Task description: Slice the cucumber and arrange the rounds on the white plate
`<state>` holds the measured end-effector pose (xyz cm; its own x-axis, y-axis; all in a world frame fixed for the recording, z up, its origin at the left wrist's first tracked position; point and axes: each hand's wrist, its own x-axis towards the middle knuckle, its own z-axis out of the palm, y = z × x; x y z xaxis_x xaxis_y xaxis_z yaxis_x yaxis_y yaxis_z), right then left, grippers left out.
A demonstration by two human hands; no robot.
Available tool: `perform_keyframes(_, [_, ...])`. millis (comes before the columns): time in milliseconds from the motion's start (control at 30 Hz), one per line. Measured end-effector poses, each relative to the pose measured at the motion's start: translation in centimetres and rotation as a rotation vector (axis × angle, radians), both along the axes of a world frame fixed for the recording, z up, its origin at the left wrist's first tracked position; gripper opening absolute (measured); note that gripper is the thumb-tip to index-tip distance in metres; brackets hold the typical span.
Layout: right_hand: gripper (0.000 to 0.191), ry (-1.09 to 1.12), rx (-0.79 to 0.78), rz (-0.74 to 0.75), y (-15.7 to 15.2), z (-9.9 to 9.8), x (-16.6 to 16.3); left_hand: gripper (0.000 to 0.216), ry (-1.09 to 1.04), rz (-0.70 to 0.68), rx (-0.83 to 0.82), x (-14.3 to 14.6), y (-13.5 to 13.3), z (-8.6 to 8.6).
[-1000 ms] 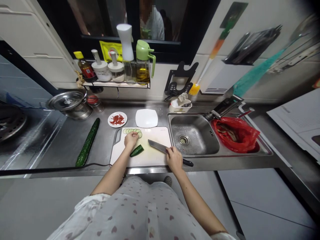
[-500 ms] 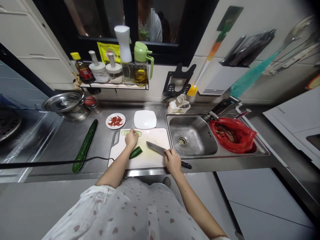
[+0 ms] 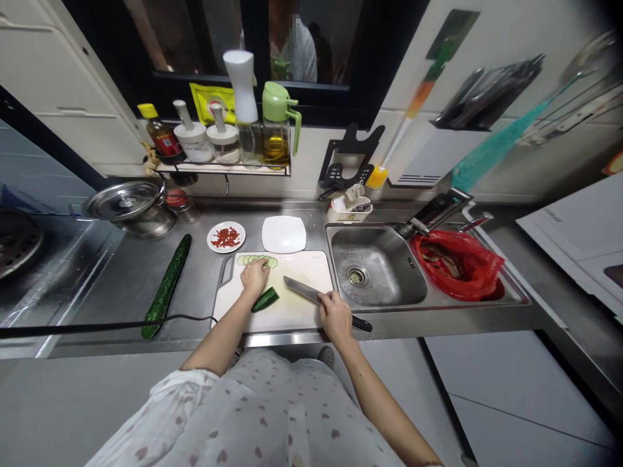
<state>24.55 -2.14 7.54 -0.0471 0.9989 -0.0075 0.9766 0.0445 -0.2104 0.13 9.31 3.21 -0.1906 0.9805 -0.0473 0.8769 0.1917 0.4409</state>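
A row of pale cucumber slices lies along the back edge of the white cutting board. My left hand is over the row's near side, its fingers curled together on a slice near the right end. Part of the row is hidden behind those fingers. Just right of my left wrist rests a short piece of dark green cucumber. My right hand grips a kitchen knife by its black handle, the blade pointing left and away over the board.
A whole cucumber lies left of the board, with a dark cable crossing it. Behind the board are a plate of chopped red bits and a white square dish. The sink and a red bag are at right.
My left hand has shifted slightly left and towards me, along the slices. The knife and my right hand have hardly moved. The whole view has shifted a little.
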Motion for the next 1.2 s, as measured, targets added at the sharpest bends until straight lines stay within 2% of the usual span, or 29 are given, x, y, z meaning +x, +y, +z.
perform_keyframes(533, [0.032, 0.052, 0.068, -0.018, 0.0, 0.0, 0.5, 0.028, -0.018, -0.002, -0.015, -0.2, 0.7, -0.6])
perform_keyframes(833, [0.034, 0.051, 0.029, -0.031, 0.1, 0.4, 0.4, 0.026, -0.031, -0.012, 0.013, -0.3, 1.2, -1.1])
perform_keyframes(1067, [0.034, 0.069, -0.002, -0.047, 0.3, 0.4, 0.4, 0.026, -0.070, 0.016, 0.039, 0.0, 0.9, -0.4])
perform_keyframes(1200, [0.037, 0.092, -0.043, -0.082, 0.4, 0.4, 0.3, 0.029, -0.152, 0.108, 0.027, 0.3, -0.3, 0.2])
